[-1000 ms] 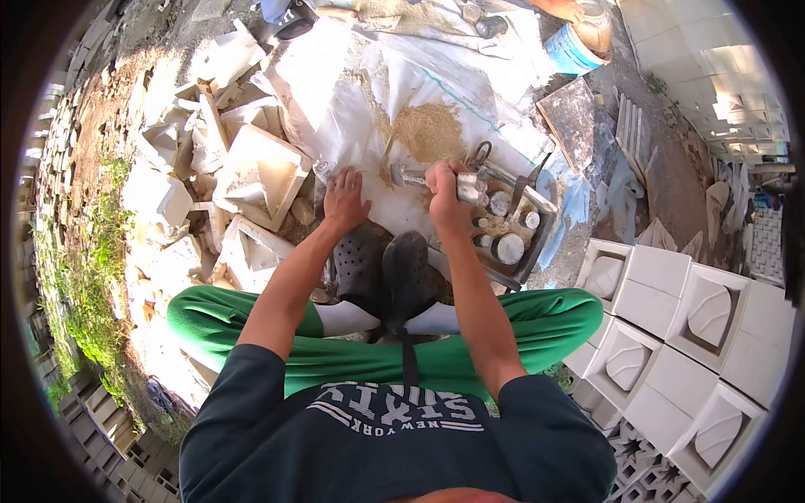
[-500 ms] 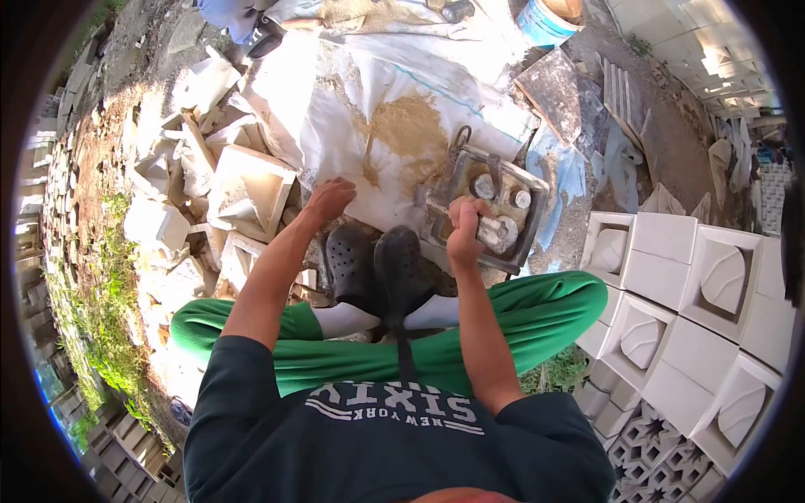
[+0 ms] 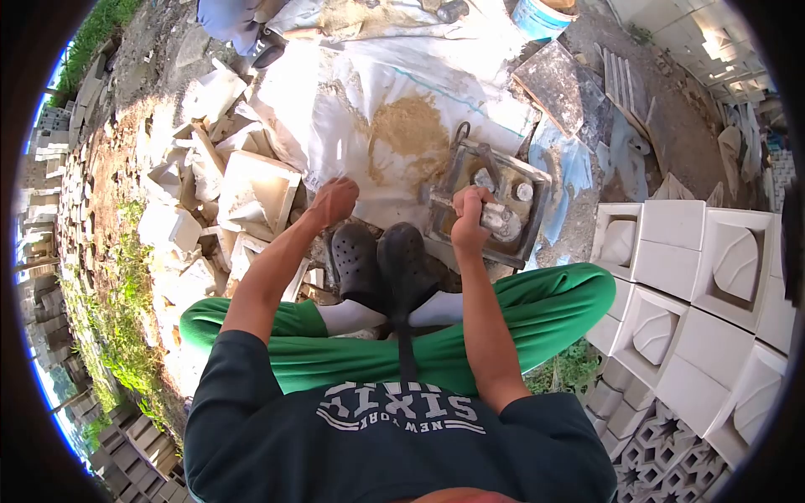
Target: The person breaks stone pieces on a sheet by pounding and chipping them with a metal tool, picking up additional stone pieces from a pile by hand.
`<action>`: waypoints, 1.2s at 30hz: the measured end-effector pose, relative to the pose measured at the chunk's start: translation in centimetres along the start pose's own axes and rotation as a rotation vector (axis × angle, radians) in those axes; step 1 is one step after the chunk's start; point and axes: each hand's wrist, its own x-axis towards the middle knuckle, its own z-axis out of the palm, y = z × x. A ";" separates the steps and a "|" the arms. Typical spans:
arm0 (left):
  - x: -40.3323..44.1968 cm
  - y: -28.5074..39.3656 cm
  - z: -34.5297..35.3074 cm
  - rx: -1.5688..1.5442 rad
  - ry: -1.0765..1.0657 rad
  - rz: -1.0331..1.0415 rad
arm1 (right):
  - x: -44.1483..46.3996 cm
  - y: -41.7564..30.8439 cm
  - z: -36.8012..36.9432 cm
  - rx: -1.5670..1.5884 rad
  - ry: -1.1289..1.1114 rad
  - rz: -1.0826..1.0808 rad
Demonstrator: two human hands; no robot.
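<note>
Nearest are the wearer's dark T-shirt with white lettering and loose green cotton-like trousers, the knees spread wide. Past them, two black perforated rubber clogs stand side by side over white socks. At the right lie cream, square-faced blocks with recessed panels, packed edge to edge.

Beyond the clogs, the right hand is closed in a fist around the end of a whitish-grey, caked, cylindrical piece. That piece is over the near part of a grey, dark-rimmed rectangular frame; whether it touches the contents cannot be told. Farther in the frame is a pale, round-topped cylinder. The left hand, well apart from the frame, has its fingers loosely curled, and whether it grips anything cannot be told. It is at the near edge of a white, creased plastic-like sheet, beside broken cream slabs and hollow blocks.

Farther out, a patch of tan sand lies on the sheet. Beyond are a stained flat board and a blue-and-white bucket.
</note>
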 end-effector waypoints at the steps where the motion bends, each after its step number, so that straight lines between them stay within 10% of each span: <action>1: 0.7 0.1 -0.1 -0.009 -0.155 -0.102 | -0.1 0.0 0.0 -0.002 0.004 0.003; 3: 2.3 0.5 1.4 -0.023 -0.305 -0.195 | 0.1 0.1 0.1 0.041 0.040 0.037; 6: 6.1 3.3 4.4 -0.308 -0.218 -0.927 | 0.0 0.2 0.0 -0.004 0.004 0.034; 9: 11.0 -0.4 27.2 -0.137 0.228 -1.492 | 0.0 -0.1 0.4 0.010 -0.006 0.025; 12: 13.4 -0.9 24.4 -0.590 0.003 -1.279 | 0.3 0.3 0.5 -0.022 -0.030 0.016; 15: 12.0 4.4 12.0 -1.209 0.617 -0.749 | 0.4 0.0 0.5 0.004 -0.033 0.036; 17: 11.7 4.4 12.9 -0.809 0.584 -0.787 | 0.4 0.4 0.4 0.069 0.026 0.040; 19: 13.4 7.0 9.2 -0.601 0.272 -1.488 | 0.4 0.2 0.4 0.029 0.029 0.044; 20: 13.7 5.7 12.1 -0.606 0.281 -1.497 | 0.5 0.1 0.5 -0.009 0.030 0.043; 23: 13.6 2.6 18.5 -0.703 0.357 -0.855 | 0.8 -0.3 0.6 -0.030 0.006 0.000; 26: 13.7 5.2 12.9 -0.658 0.706 -0.856 | 0.9 0.1 0.3 0.012 -0.019 0.034; 28: 14.3 6.8 10.3 -0.451 0.345 -1.299 | 1.0 0.6 0.1 0.046 -0.059 0.061; 30: 14.3 4.2 15.6 -0.628 0.190 -1.042 | 0.9 0.3 0.5 -0.001 0.006 0.039; 33: 10.7 7.5 4.7 -1.029 0.323 -0.770 | 0.8 0.0 0.8 -0.015 0.017 0.045; 36: 6.8 6.3 4.1 -0.660 0.588 -0.762 | 1.0 0.0 0.6 0.010 0.020 0.018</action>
